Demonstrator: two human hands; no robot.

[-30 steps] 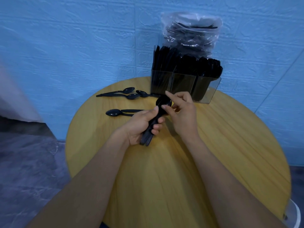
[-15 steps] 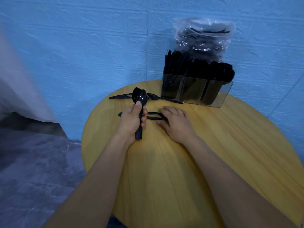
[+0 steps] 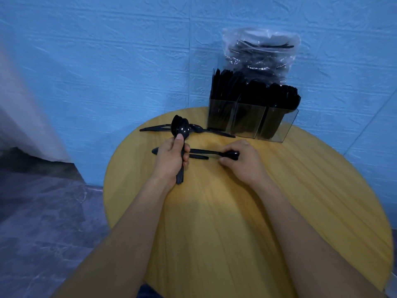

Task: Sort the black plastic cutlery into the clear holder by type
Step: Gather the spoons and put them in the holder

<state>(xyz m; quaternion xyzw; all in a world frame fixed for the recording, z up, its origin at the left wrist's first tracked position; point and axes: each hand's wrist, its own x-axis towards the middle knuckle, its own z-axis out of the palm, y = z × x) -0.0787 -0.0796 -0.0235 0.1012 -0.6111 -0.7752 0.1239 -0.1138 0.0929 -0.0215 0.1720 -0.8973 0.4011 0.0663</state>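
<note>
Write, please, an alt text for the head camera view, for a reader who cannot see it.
A person's left hand grips a bundle of black spoons upright over a round wooden table, while the right hand pinches one spoon lying flat. Behind stand a full clear holder and a plastic bag of cutlery.

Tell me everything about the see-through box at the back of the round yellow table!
The clear plastic cutlery holder stands upright at the far edge of the round yellow wooden table, close to the blue wall. Thin clear walls split it into three side-by-side compartments, each packed with upright black plastic cutlery poking out the top. A clear plastic bag of more black cutlery sits right behind it. Neither hand touches it.
</note>
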